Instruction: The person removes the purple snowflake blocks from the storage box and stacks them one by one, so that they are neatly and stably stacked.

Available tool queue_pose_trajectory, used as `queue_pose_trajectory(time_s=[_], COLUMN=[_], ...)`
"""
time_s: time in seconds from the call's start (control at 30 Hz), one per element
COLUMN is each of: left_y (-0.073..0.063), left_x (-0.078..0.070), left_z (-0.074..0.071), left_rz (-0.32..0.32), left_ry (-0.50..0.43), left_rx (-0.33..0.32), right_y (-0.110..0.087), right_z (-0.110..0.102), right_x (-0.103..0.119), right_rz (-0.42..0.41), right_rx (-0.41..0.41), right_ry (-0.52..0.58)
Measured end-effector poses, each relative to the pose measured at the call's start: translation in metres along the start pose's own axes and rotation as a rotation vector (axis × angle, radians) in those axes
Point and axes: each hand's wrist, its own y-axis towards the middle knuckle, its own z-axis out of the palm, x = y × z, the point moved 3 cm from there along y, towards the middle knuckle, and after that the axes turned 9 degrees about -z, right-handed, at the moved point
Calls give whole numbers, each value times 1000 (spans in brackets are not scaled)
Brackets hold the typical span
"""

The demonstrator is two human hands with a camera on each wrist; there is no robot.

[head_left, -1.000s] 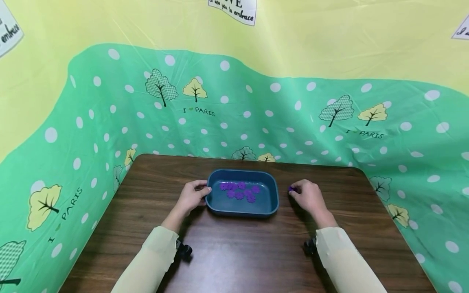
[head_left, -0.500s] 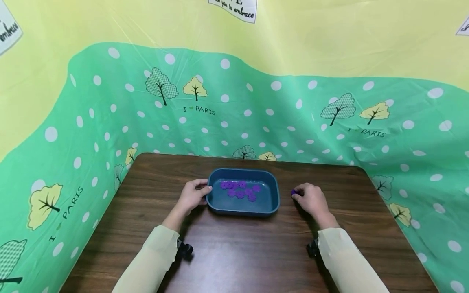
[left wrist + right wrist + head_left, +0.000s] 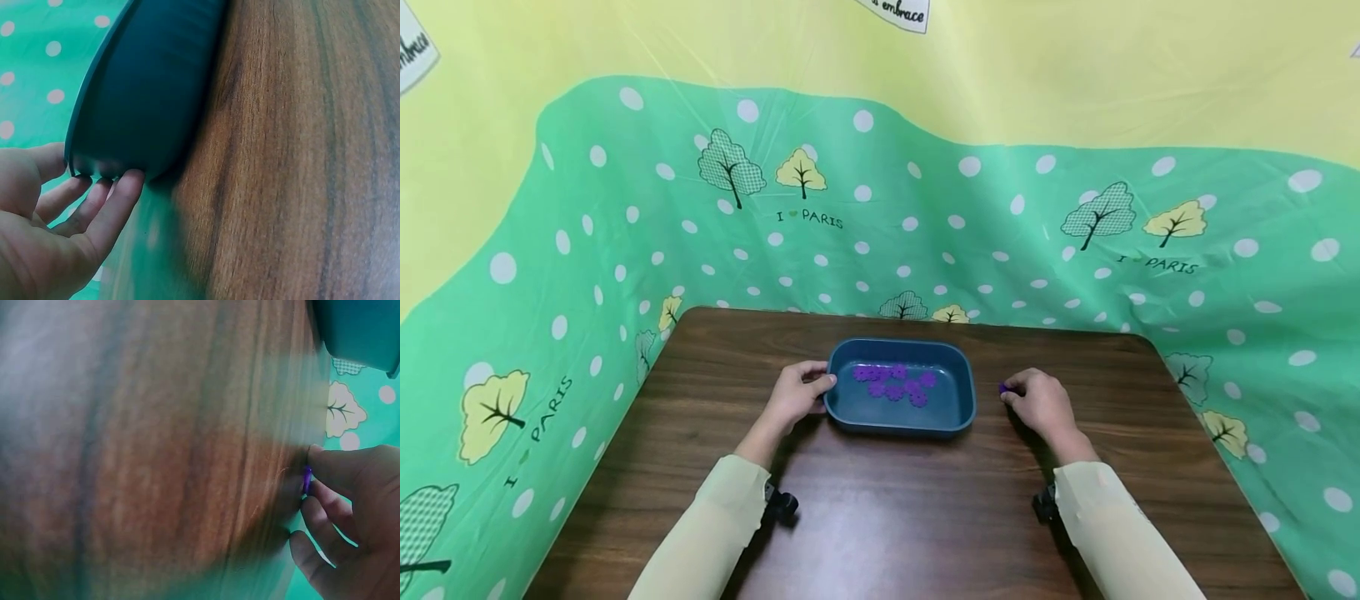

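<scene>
A dark blue rectangular tray (image 3: 951,402) with rounded corners stands on the table. Several purple flower-shaped pieces (image 3: 895,392) lie loosely on its bottom. At the tray's left end my left hand (image 3: 797,393) grips the rim. In the left wrist view, the thumb hooks over the rim and the fingertips (image 3: 132,178) press the outer wall. Right of the tray, my right hand (image 3: 1042,402) pinches a small purple piece (image 3: 307,480) between thumb and finger, low at the tabletop. The fingers mostly cover that piece, so its full shape is hidden.
The dark wood-grain table (image 3: 865,517) has rounded far corners. Behind and beside it hangs a green and yellow cloth (image 3: 820,192) printed with dots and trees. A black wrist camera (image 3: 782,507) sits at the left cuff, another (image 3: 1045,504) at the right.
My right hand has shifted slightly to the right, away from the tray, still pinching the purple piece. My left hand keeps its grip on the tray's rim. The head view has tilted slightly.
</scene>
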Motion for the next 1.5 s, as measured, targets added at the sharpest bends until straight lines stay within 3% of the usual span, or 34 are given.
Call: queue_pose_trajectory(time_s=[0.43, 0.77, 1.13, 1.5], left_y=[-1, -4, -5, -3], left_x=[-2, -3, -2, 0], left_z=[0, 2, 1, 1], left_rz=[-7, -13, -14, -12], left_ry=[0, -11, 4, 4], left_rx=[-4, 1, 2, 5], right_y=[-1, 4, 15, 24], right_z=[0, -17, -36, -27], right_x=[0, 9, 51, 104], right_rz=[-7, -62, -188, -296], right_rx=[-11, -11, -56, -51], right_ry=[-15, -27, -30, -2])
